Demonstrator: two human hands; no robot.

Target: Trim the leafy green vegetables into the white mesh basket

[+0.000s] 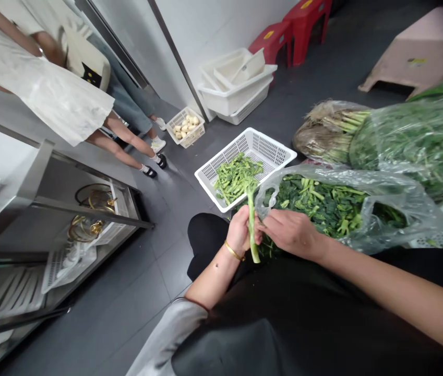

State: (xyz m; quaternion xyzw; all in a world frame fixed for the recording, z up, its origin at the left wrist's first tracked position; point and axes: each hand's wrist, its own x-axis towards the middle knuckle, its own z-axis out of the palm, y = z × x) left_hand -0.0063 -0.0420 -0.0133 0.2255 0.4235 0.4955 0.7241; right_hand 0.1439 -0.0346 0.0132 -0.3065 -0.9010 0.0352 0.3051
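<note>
My left hand point(240, 230), with a gold bangle at the wrist, is wrapped round a thick green vegetable stalk point(251, 222) held nearly upright. Close on its right, my right hand point(289, 232) is closed beside the stalk, at the edge of a clear plastic bag; its fingertips are partly hidden, and what they pinch is unclear. Dark leafy greens point(315, 203) fill the open bag point(385, 183). Beyond my hands a white perforated basket point(278, 149) on the floor holds a heap of cut green pieces point(237, 175).
More bagged greens point(420, 136) and rooted bundles point(326, 130) lie at the right. Behind are stacked white tubs point(229, 96), red stools point(272, 39), a pink stool point(420, 52) and a small basket point(186, 141). Two people stand at upper left, above a metal rack point(88, 209).
</note>
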